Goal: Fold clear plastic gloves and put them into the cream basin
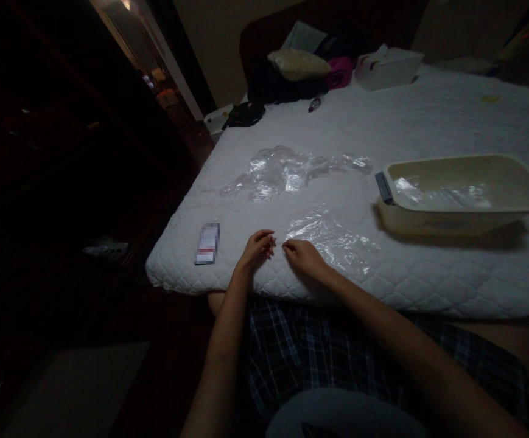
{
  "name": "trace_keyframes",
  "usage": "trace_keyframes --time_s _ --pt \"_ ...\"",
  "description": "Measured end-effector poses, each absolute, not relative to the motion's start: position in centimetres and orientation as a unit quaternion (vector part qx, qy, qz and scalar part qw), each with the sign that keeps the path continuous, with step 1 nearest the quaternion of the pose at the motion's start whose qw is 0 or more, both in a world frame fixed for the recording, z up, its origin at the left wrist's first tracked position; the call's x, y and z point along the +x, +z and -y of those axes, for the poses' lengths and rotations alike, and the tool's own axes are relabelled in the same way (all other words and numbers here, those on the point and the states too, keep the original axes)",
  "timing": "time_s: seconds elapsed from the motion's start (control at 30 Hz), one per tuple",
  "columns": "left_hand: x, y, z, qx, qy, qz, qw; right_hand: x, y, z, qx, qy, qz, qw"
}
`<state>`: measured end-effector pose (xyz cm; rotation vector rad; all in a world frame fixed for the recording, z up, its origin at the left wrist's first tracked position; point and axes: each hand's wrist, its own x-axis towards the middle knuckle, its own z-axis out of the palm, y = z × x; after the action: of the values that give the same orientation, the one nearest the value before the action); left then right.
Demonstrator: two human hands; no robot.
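Clear plastic film (332, 237) lies crinkled on the white quilted bed cover (428, 274), and my right hand (305, 258) is at its left edge. The fingers of that hand are pinched together; whatever may be between them is too small to make out. Just to the left, my left hand (259, 248) hovers over the cover with its fingers curled and partly apart, and nothing shows in it. A small gap separates the two hands. Farther back lies more crumpled clear plastic (287, 170).
A cream plastic tub (451, 222) with clear plastic inside stands at the right. Left of my hands lies a phone (207, 243). At the back are a white box (389, 70), a pillow (298, 64) and a black bag (245, 114). The bed's left edge drops off into darkness.
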<state>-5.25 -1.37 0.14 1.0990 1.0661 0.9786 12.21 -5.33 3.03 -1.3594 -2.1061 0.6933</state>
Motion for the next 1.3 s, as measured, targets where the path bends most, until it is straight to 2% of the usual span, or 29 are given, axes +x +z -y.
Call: trace_keyframes --time_s 0.07,0.17,0.53,0.73,0.93,1.2,1.3 --pt "-4.8 0.3 0.9 0.498 0.401 -0.458 0.617 12.7 3.1 4.5 -0.485 0.35 0.73 0.331" --pt "-3.9 0.5 0.2 0.533 0.362 -0.471 0.602 13.4 3.1 3.3 -0.476 0.428 0.669 0.378" --pt "-3.4 0.3 -0.1 0.606 0.318 -0.474 0.555 15.5 2.5 1.8 -0.506 0.428 0.602 0.446" --pt "-2.6 0.2 0.0 0.564 0.317 -0.512 0.564 16.1 1.4 1.1 -0.535 0.401 0.595 0.447" --pt "-2.4 -0.1 -0.1 0.557 0.317 -0.528 0.557 16.9 1.0 0.6 -0.554 0.301 0.649 0.426" --pt "-1.6 -0.7 -0.4 0.615 0.34 -0.552 0.448 17.7 1.2 0.8 -0.613 0.164 0.71 0.305" --pt "-1.3 -0.9 -0.3 0.639 0.337 -0.568 0.394 17.9 1.1 1.0 -0.619 0.123 0.721 0.286"
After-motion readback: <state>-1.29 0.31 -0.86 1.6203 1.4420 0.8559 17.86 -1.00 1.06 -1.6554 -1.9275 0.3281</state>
